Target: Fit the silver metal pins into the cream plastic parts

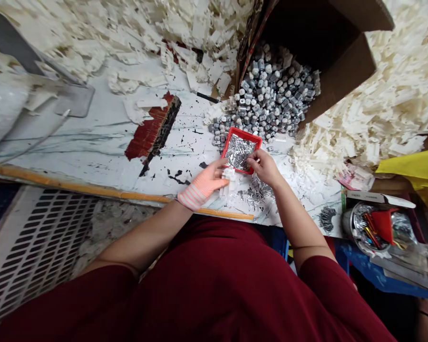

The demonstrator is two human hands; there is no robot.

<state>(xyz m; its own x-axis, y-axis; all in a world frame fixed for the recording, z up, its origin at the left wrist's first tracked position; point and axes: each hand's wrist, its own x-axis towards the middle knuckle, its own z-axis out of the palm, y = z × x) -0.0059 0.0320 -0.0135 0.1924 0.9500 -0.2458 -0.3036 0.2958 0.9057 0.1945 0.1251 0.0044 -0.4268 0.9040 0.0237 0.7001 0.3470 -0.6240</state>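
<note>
Two hands meet at a red plastic tray [241,133] on a paint-spattered counter [103,142]. The left hand [203,185], in a coral glove with white stripes, sits just beside the tray's near corner, its narrow grip closed around a small white plastic piece [229,179]. That piece stands at the glove's fingertips, between the hand and the tray. Its long axis is hard to settle, since the fingers cover part of it and its pale outline blends into the white counter.

The bare right hand [262,168] is the nearer of the two to the tray's contents. Its fingertips [251,163] reach over the tray's right rim toward a criss-crossed mass of thin silver pins [238,152]. Its grip looks narrow, but whether it pinches anything cannot be told, because the tips are hidden. More loose silver pins [257,192] lie on the counter just below the right hand, near the wrist.

Beyond the tray, a tipped cardboard box [342,71] holds a pile of small grey-and-white cylindrical parts [271,90], which spread out to the tray's far edge. A heap of white plastic pieces [388,109] banks up to the right of the box.
</note>
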